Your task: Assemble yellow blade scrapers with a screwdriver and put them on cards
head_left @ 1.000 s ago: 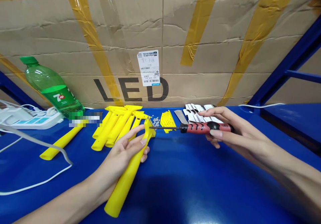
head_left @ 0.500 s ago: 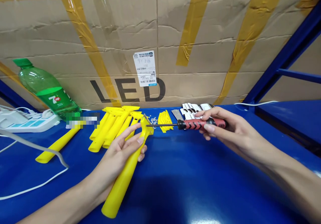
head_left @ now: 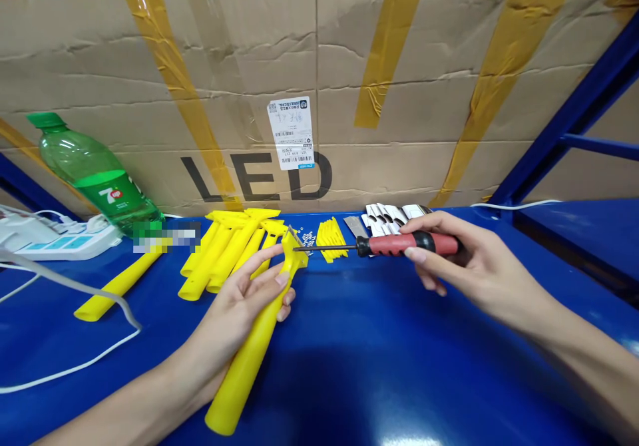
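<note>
Through the head camera I have the yellow tool [head_left: 244, 366] raised above the blue table [head_left: 379, 353], left of centre, its hollow handle end toward the near edge and its wider head pointing far. The fingers of the left hand [head_left: 254, 293] are clamped round its neck just below that head. The thumb and fingers of the right hand [head_left: 469, 259] are closed on the grip of the screwdriver [head_left: 389, 245], whose shaft runs left to the head; I can't tell from here whether its tip is seated in a screw. My main worry is the tip skating off: the head is propped only by the left hand, so a sideways push could roll it, and the left forefinger lies close behind. If the driver leans out of line, I would expect a chewed slot or a crooked screw. A screw that popped loose might drop among the small screws [head_left: 308, 241] lying beyond the head and be hard to pick out. The long handle hangs free toward the near side, so turning force could twist it in the left hand's grip if that slackens.
</note>
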### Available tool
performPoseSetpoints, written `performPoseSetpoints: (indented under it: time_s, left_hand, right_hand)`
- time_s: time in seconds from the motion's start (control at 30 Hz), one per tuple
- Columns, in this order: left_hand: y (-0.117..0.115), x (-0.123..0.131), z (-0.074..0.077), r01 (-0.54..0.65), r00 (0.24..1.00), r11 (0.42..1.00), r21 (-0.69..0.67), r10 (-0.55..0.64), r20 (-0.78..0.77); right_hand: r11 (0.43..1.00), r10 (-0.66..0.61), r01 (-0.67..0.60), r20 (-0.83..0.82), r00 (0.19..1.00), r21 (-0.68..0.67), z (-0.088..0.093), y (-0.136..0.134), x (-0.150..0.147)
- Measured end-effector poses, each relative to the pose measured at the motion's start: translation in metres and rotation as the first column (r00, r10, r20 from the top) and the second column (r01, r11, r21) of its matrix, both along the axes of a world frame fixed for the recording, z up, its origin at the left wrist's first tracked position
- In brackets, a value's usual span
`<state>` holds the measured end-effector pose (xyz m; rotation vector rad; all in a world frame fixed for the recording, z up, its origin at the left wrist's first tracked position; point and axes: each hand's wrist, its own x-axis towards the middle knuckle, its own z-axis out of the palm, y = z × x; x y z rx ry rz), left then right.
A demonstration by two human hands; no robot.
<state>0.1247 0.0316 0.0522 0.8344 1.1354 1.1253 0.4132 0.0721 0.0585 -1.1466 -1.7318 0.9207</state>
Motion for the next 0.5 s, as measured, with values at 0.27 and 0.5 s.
performPoseSetpoints:
  time_s: [0.27,0.5]
  left_hand:
    - [0.004,0.001,-0.001,-0.014,1.000,1.000,0.014,0.014,0.026]
    - [0.004,-0.001,-0.002,0.003,1.000,0.999,0.048,-0.004,0.010]
  right_hand:
    - [0.983,0.034,-0.048,-0.081,0.996,-0.176,0.005,-0.006,-0.006]
    - [0.995,0.040,-0.042,-0.024,0.999,-0.091,0.003,-0.005,-0.005]
